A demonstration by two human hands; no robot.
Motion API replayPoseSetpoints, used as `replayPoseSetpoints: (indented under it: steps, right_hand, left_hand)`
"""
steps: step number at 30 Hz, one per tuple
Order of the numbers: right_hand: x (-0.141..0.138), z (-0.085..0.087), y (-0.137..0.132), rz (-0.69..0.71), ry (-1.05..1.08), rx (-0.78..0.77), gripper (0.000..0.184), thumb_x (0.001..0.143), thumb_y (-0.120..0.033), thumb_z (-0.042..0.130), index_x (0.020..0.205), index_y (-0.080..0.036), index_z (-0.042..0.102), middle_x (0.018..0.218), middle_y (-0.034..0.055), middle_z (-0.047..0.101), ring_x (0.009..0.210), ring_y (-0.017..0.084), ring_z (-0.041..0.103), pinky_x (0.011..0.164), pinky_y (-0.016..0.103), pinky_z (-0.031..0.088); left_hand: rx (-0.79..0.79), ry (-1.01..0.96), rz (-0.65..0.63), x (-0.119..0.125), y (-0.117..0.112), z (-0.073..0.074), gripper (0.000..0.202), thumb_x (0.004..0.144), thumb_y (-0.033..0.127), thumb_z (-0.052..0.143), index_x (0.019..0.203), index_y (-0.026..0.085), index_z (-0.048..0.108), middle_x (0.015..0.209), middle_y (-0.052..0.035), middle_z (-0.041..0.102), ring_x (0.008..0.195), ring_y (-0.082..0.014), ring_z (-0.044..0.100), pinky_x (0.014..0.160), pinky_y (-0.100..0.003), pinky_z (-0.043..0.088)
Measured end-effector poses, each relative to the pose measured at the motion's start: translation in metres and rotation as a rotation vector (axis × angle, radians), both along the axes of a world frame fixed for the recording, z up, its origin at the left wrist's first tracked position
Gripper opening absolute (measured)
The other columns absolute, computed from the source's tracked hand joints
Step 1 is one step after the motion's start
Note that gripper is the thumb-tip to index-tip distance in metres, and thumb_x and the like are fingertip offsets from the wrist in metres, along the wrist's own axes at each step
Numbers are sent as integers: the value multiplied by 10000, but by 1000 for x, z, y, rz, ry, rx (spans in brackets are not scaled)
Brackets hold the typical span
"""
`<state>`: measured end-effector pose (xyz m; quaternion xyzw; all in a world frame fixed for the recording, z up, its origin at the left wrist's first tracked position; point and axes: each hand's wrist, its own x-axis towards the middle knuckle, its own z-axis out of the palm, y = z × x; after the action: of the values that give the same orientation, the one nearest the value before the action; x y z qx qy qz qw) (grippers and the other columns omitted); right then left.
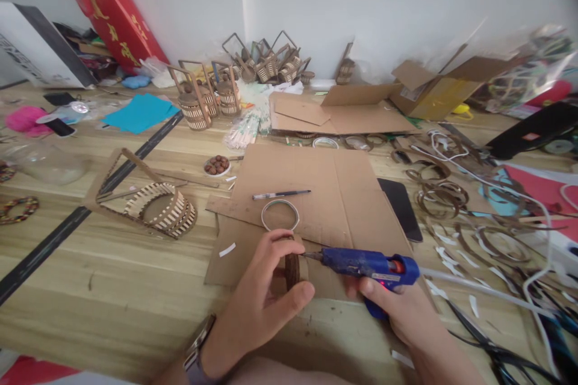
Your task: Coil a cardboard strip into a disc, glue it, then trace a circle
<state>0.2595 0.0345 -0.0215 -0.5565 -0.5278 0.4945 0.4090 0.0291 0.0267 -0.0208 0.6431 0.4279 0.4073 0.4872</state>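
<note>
My left hand is closed round a small brown cardboard ring, held upright on edge over a flat cardboard sheet. My right hand grips a blue hot glue gun whose metal nozzle touches the ring's right side. A watch sits on my left wrist. Just beyond the hands lie a thin metal ring and a black pen on the cardboard.
A half-built cardboard basket lies to the left. Finished baskets stand by the wall. A black phone, cardboard rings, a white cable and scissors lie to the right. A dish of beads and an open box sit farther back.
</note>
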Motion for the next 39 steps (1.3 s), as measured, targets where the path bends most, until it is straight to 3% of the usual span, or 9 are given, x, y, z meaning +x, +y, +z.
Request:
replayPoseSetpoints:
  steps: [6,12,17,20,24,28,33,37,39]
  right_hand:
    - [0,1,2,-20,206,-78,520,658,-680,722,572,-169,669,566,54,634,564,161,547,567,267,417]
    - [1,1,3,-44,288,-102,507,635,-675,745,598,-177,657,571,55,644,561,172,560,578,284,440]
    - [-8,12,-1,-96,310,-130,521,583,-688,772,628,-180,666,616,64,664,603,191,587,598,302,457]
    - [-9,13,-2,-103,288,-122,507,586,-684,773,624,-186,680,630,70,671,614,196,597,607,310,469]
    - [-8,10,-3,-52,288,-116,473,588,-660,787,634,-195,707,647,74,687,634,207,621,636,319,499]
    - [-7,7,-7,67,166,-76,492,628,-675,752,641,-184,728,655,82,697,636,203,622,601,300,499]
    - [-4,0,-9,115,88,-90,488,655,-634,759,898,-211,735,719,65,730,674,214,659,616,308,536]
    - [-1,-2,-2,316,-12,-5,368,712,-568,735,743,-201,728,716,78,716,620,199,639,568,290,518]
    - [-2,0,-2,313,-20,0,356,702,-560,741,719,-204,723,711,80,720,610,204,640,560,296,518]
  left_hand:
    - [-71,-168,37,1,-2,-7,307,899,369,620,1187,293,545,1376,-105,414,994,-220,599,792,-330,545]
    - [-152,-330,-7,4,-1,-6,241,917,384,599,1149,363,536,1342,-41,386,856,-137,560,638,-233,518]
    - [-243,-449,1,6,2,-3,252,902,412,621,1126,337,532,922,8,533,705,-111,527,602,-211,500]
    - [-375,-530,77,7,6,-3,297,871,438,654,1109,309,531,768,42,501,621,-96,513,596,-216,519]
    - [-481,-591,252,7,11,-2,364,801,457,720,1069,297,533,904,21,540,732,-122,593,601,-231,550]
    - [-424,-512,321,6,14,-6,381,824,466,698,1097,285,505,964,-6,599,837,-155,623,623,-231,540]
    - [-324,-404,334,4,12,-8,390,867,461,660,1157,273,481,766,36,601,698,-124,598,614,-213,492]
    - [-246,-338,379,3,12,-5,366,876,444,652,1151,258,495,802,25,631,715,-132,631,672,-244,522]
    - [-228,-318,398,2,13,-4,358,878,435,652,1149,257,499,839,16,642,730,-134,641,675,-246,526]
